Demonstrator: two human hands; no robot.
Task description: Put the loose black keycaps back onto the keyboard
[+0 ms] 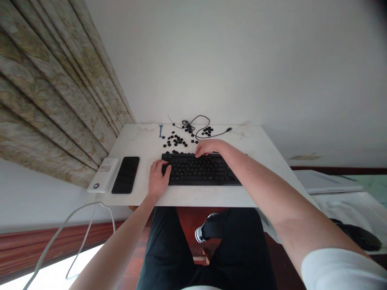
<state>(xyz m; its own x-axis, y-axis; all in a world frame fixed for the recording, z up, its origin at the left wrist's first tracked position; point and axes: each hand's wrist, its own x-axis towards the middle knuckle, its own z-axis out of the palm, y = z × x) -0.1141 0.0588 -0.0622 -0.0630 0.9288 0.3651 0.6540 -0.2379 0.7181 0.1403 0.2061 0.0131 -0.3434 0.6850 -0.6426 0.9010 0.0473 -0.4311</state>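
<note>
A black keyboard point(196, 171) lies on the white table near its front edge. My left hand point(159, 175) grips the keyboard's left end, with the thumb over the keys and the fingers curled at the edge. Over the keyboard's top row, my right hand point(207, 147) is closed, its fingertips pinched together and pointing down. Whatever is between those fingertips is too small to make out. Many loose black keycaps point(177, 140) are scattered behind the keyboard, and some lie close along its back edge. My right forearm hides part of the keyboard's right side.
A black cable point(208, 117) with a plug lies coiled at the back by the wall. Near it is a small blue tool point(161, 131). On the left are a black phone point(125, 175) and a white box-shaped device point(104, 175). A patterned curtain point(60, 80) hangs at the left.
</note>
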